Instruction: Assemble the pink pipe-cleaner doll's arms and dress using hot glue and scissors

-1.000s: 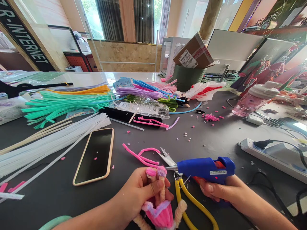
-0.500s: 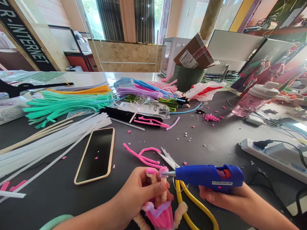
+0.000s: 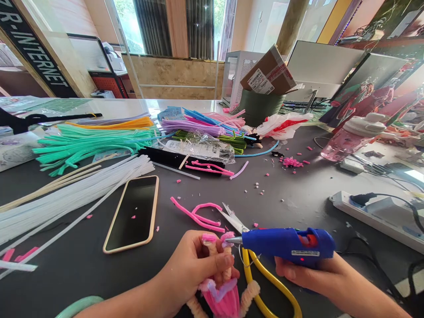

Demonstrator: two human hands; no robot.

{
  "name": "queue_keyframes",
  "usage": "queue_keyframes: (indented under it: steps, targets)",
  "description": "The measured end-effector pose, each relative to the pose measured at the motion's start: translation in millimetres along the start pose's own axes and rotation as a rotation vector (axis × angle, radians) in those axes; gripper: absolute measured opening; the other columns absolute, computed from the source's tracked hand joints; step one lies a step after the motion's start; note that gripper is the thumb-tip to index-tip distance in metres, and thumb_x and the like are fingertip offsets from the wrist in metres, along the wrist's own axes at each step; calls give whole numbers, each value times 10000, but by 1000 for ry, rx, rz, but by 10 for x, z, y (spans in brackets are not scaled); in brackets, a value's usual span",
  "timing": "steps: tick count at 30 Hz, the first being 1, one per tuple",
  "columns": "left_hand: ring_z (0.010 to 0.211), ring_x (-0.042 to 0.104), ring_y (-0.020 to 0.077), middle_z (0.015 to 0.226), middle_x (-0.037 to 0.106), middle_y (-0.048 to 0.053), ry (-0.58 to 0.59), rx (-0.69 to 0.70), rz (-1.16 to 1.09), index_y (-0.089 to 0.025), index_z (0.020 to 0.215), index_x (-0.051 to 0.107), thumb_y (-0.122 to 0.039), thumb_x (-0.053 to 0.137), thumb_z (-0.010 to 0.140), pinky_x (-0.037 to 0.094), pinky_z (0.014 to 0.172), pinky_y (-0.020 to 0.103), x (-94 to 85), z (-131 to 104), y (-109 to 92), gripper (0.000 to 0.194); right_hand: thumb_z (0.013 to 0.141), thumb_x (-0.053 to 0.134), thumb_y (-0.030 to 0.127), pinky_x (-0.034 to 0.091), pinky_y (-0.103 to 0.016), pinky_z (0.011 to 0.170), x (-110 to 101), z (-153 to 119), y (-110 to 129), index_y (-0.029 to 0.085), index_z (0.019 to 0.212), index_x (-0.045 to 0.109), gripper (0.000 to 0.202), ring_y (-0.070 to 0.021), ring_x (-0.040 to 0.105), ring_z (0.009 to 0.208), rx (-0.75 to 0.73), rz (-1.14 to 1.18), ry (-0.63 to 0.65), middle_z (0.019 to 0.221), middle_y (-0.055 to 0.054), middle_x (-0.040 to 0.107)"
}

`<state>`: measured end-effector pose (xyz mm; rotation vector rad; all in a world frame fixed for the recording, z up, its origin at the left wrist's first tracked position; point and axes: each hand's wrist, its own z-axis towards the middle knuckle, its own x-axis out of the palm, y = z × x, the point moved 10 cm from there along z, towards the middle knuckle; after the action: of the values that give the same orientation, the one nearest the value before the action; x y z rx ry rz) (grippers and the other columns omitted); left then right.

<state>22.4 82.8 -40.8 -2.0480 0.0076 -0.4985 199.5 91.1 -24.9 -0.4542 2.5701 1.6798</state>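
Observation:
My left hand (image 3: 202, 267) pinches a small pipe-cleaner doll (image 3: 222, 299) with a pink and lilac skirt and beige limbs. Its two legs point up and end in pink feet. In my right hand (image 3: 308, 274) is a blue hot glue gun (image 3: 288, 245), lying level, a small red light lit on its side. The gun's metal nozzle touches the right-hand foot, or sits just against it. Beneath the gun lie scissors (image 3: 273, 282) with yellow handles, blades partly spread. Cut pink pipe cleaners (image 3: 195, 214) rest beyond the blades.
A phone (image 3: 132, 216) lies left of my hands, beside a bundle of white pipe cleaners (image 3: 76, 192). Green pipe cleaners (image 3: 92, 145) are piled behind. Pink clippings (image 3: 291, 162), a pink bottle (image 3: 353, 137) and a power strip (image 3: 377, 218) with cables are at right.
Hardly anything differs. The doll and the glue gun have shifted very slightly, with the nozzle still at the right-hand foot.

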Motion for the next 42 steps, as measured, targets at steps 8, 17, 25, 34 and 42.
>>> queue_keyframes:
  steps: [8, 17, 25, 34, 42]
  targets:
    - [529, 537, 132, 468, 539, -11, 6, -11, -17, -140, 499, 572, -362, 803, 567, 484, 621, 271, 0, 5, 10, 327, 493, 790, 567, 505, -289, 695, 18, -23, 1, 204, 587, 684, 390, -142, 498, 605, -18, 46, 1, 607, 11, 569]
    - [585, 598, 163, 495, 584, 10, -6, -33, 0, -137, 524, 599, -397, 776, 612, 494, 648, 282, -35, 16, 44, 327, 516, 768, 580, 491, -304, 641, -31, -16, -5, 205, 609, 682, 396, -133, 440, 555, -25, -22, -6, 590, 10, 542]
    - [583, 589, 160, 492, 583, 5, -5, -48, -17, -141, 510, 583, -374, 806, 567, 490, 634, 274, -24, -1, 41, 327, 539, 761, 584, 477, -279, 619, 47, 18, 52, 193, 602, 670, 406, -103, 395, 525, -43, 28, 44, 563, 29, 509]
    - [596, 595, 162, 506, 592, 5, -17, -60, -22, -144, 514, 576, -413, 798, 578, 497, 654, 285, -34, -16, 40, 354, 494, 775, 596, 482, -274, 624, -37, -16, -13, 205, 630, 680, 425, -150, 487, 607, -9, -1, -45, 619, 4, 563]
    - [591, 615, 168, 517, 617, 22, -31, -32, -34, -139, 531, 589, -412, 792, 583, 500, 620, 277, -69, 12, 63, 345, 500, 778, 555, 506, -287, 659, -49, -35, -16, 228, 802, 730, 448, -194, 548, 659, -12, -14, -77, 620, 2, 597]
